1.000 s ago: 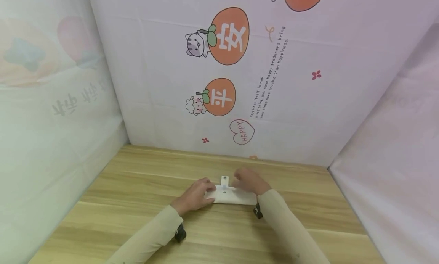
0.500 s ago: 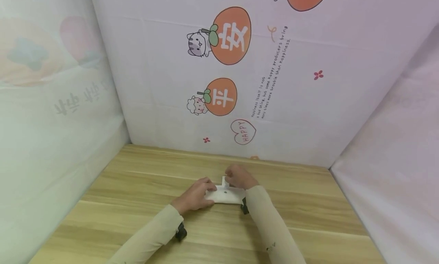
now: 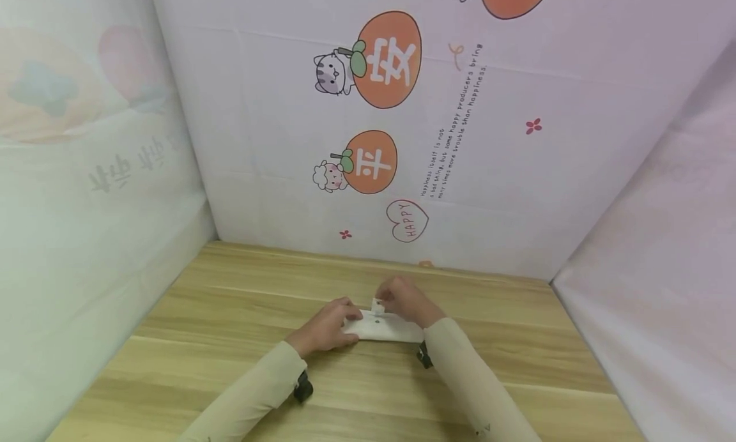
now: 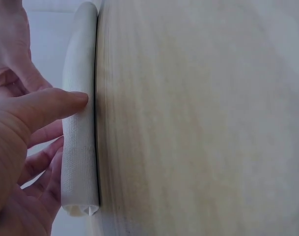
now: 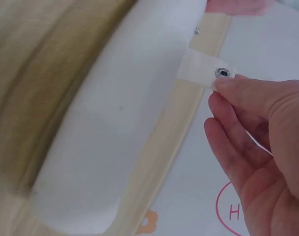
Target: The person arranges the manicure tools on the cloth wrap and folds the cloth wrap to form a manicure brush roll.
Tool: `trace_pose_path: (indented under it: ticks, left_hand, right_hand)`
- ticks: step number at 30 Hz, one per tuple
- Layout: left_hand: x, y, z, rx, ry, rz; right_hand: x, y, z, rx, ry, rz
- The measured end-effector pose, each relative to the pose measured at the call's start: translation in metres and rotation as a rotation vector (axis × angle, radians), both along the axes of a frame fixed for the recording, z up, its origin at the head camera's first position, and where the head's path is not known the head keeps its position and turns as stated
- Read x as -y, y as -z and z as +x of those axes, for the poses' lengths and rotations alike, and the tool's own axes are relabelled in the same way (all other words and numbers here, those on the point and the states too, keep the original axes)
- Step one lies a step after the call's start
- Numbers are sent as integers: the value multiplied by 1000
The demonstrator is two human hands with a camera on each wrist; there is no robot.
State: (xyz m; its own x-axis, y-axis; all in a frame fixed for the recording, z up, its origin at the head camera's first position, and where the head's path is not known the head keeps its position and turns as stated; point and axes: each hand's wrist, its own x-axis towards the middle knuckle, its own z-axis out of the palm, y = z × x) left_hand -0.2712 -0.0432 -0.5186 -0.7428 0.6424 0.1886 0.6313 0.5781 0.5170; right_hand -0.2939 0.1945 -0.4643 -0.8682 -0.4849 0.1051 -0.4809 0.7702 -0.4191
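Observation:
A white rolled-up case lies lengthwise across the wooden table, and a short snap strap sticks out from its far side. Its left end is gripped by my left hand, thumb on the near side and fingers beyond, as the left wrist view shows on the textured roll. My right hand pinches the strap's free end between thumb and fingers. In the right wrist view a metal snap shows at the thumb tip, and a small metal stud sits on the case itself.
The wooden table ends at a white printed cloth backdrop behind the case. Further cloth walls, a left one and a right one, close in the sides.
My right hand has come in from the right and taken the strap's end in a pinch; the strap now stands partly raised. The left hand and case have stayed in place.

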Motion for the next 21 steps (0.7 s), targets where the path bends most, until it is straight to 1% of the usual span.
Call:
trace_pose_path:
  ticks: [4,6,14,17,21]
  left_hand:
    - [-1,1,-1,-4,5,8]
    - [-1,0,-2,4,0,7]
    - [-1,0,-1,36,4,15]
    - [-2,0,-1,52,-4,9]
    - [-2,2,-3,48,-10,-5]
  right_hand:
    - [-2,1,11,-48,-64,38]
    - [-3,3,16,-67,-95,32]
    - [-6,13,29,-107,-137,40]
    - [-6,16,32,-111,-149,33]
    - [-6,20,35,-121,-152,33]
